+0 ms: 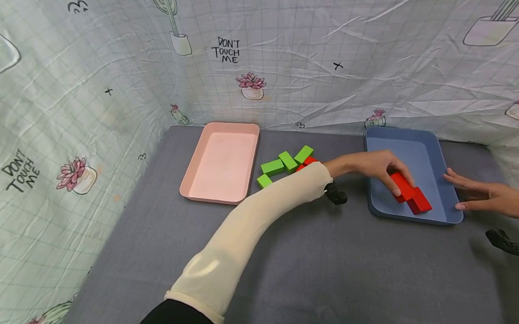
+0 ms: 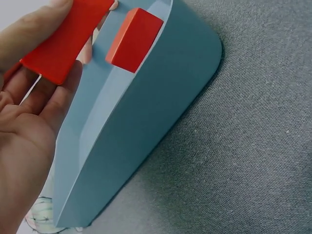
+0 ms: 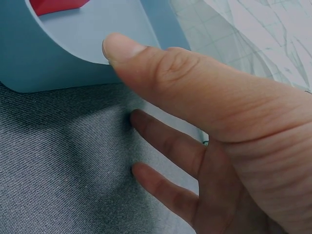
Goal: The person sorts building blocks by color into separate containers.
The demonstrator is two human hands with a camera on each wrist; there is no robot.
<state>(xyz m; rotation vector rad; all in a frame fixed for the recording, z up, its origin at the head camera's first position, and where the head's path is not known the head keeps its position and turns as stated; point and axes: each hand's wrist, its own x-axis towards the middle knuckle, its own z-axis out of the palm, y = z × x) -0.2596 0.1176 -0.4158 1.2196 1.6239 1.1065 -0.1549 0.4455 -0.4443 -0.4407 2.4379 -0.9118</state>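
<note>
My left hand (image 1: 378, 164) reaches into the blue tray (image 1: 410, 148) and pinches a red block (image 1: 401, 185) between thumb and fingers. Beside it in the tray lies another red block (image 1: 420, 203), which the left wrist view shows close to the tray wall. At the tray's right edge, my right hand (image 1: 497, 197) has its fingers extended. Its thumb (image 3: 124, 48) touches the tray rim in the right wrist view, while the other fingers sit outside the tray.
Several green blocks (image 1: 272, 168) lie mid-table with red blocks (image 1: 310, 160), partly hidden behind the left sleeve (image 1: 257, 220). A pink tray (image 1: 219, 165) stands left of them. A printed cloth (image 1: 297, 96) hangs behind the grey table (image 1: 346, 277).
</note>
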